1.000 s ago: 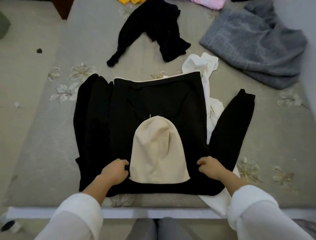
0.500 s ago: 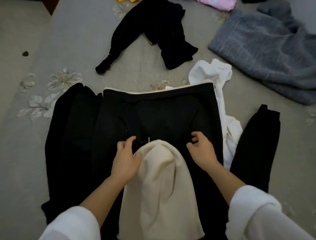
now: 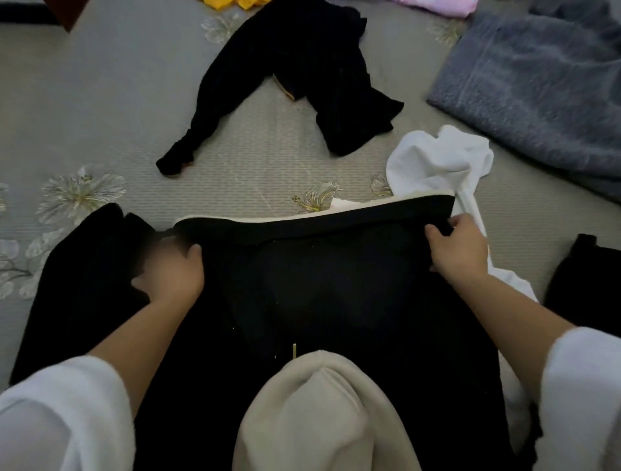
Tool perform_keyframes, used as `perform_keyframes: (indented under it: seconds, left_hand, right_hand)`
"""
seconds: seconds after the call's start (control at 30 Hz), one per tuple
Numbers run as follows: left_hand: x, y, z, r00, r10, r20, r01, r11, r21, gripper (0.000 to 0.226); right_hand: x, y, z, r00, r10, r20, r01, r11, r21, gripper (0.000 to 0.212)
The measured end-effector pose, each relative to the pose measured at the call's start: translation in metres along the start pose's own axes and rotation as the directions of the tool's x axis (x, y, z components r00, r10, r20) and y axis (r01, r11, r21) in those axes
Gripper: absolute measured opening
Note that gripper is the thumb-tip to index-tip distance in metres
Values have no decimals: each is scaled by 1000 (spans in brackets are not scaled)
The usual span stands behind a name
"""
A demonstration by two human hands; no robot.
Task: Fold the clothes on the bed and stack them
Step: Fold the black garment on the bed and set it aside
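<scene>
The right hand (image 3: 460, 248) pinches the far right corner of the black fleece hooded sweatshirt with cream lining (image 3: 336, 289): the thumb lies on top of the cloth and the fingers are curled round the edge. The left hand (image 3: 171, 272) is blurred. It is at the far left corner of the same edge with its fingers tucked under the cloth, so it seems to grip it too. Between the two hands the far hem (image 3: 302, 225) is lifted a little from the bed and shows its cream inner side.

The sweatshirt lies flat on the bed directly in front of the person. Its beige hood (image 3: 322, 413) rests on the near part of the body. One black sleeve (image 3: 84, 269) lies along the left side, and the other sleeve (image 3: 584, 279) lies apart on the right.

A crumpled white garment (image 3: 440, 161) is partly under the right side of the sweatshirt. Farther away lie a crumpled black garment (image 3: 295, 67) and a grey-blue knitted garment (image 3: 537, 87). At the top edge there are a yellow cloth (image 3: 232, 3) and a pink cloth (image 3: 437, 5). The grey bed cover with flower print (image 3: 100, 101) is under all of them.
</scene>
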State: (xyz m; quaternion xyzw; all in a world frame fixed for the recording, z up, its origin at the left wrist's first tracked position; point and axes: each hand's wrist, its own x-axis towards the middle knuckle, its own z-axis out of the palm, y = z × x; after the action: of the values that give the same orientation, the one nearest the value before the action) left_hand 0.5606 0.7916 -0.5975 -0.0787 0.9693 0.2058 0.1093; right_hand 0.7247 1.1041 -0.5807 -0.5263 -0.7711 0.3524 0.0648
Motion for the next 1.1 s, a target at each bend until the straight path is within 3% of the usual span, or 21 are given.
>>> perform_keyframes:
  seconds: [0.07, 0.17, 0.23, 0.3, 0.37, 0.43, 0.5, 0.53, 0.6, 0.67, 0.7, 0.77, 0.83, 0.9, 0.97, 1.03, 1.1]
  left_hand:
    - [1, 1, -6, 986, 91, -141, -102, 992, -71, 33]
    - [14, 8, -17, 961, 86, -263, -162, 946, -281, 29]
    - [24, 13, -13, 982, 55, -181, -105, 955, -276, 31]
    - [23, 15, -1, 996, 53, -66, -61, 991, -119, 43]
    - [0, 12, 10, 986, 167, -6, -167, 986, 21, 52]
    - [-46, -2, 16, 928, 372, 20, -372, 928, -21, 53]
    - [-105, -26, 14, 839, 537, 92, -512, 835, -202, 50]
    - [-133, -39, 10, 805, 571, 163, -504, 802, -320, 51]
    - [-180, -68, 5, 746, 543, 385, -337, 807, -485, 60]
    - [-207, -91, 4, 690, 460, 559, -201, 863, -463, 79]
    - [-213, -98, 5, 662, 446, 603, -218, 883, -415, 89]
    - [-210, -102, 6, 600, 469, 648, -342, 883, -322, 103]
    - [-201, -100, 4, 542, 555, 631, -508, 814, -280, 87]
    - [-193, -94, -5, 536, 651, 537, -614, 737, -281, 45]
    - [-188, -86, -24, 621, 628, 469, -460, 776, -431, 22]
    - [-186, -75, -45, 670, 566, 481, -141, 733, -666, 21]
    - [-184, -66, -54, 613, 587, 529, -37, 691, -722, 27]
  right_hand:
    - [8, 0, -3, 998, 13, -55, -8, 996, 91, 12]
    - [20, -1, -5, 985, 34, -171, 28, 936, 352, 8]
    - [22, 3, -1, 993, 0, -117, 41, 937, 347, 23]
    - [9, 7, 7, 998, -57, 5, 54, 969, 241, 56]
    - [-19, 8, 12, 988, -136, 71, 118, 971, 207, 74]
    - [-62, 14, 12, 966, -244, 85, 223, 953, 205, 61]
    - [-110, 32, 6, 943, -315, 108, 286, 932, 222, 37]
    - [-135, 45, 2, 933, -329, 144, 289, 926, 242, 32]
    - [-181, 68, -8, 894, -316, 318, 220, 927, 302, 45]
    - [-211, 87, -12, 823, -244, 513, 118, 957, 265, 63]
    - [-220, 94, -12, 807, -202, 555, 93, 971, 218, 61]
    - [-229, 97, -11, 832, -193, 520, 121, 978, 169, 31]
    - [-230, 92, -17, 855, -209, 475, 137, 974, 181, 9]
    - [-226, 87, -30, 855, -238, 461, 127, 958, 258, 14]
    - [-221, 78, -46, 851, -224, 474, -2, 903, 430, 20]
    - [-218, 70, -59, 843, -112, 527, -251, 784, 568, 27]
    - [-214, 65, -64, 819, -33, 573, -368, 735, 569, 26]
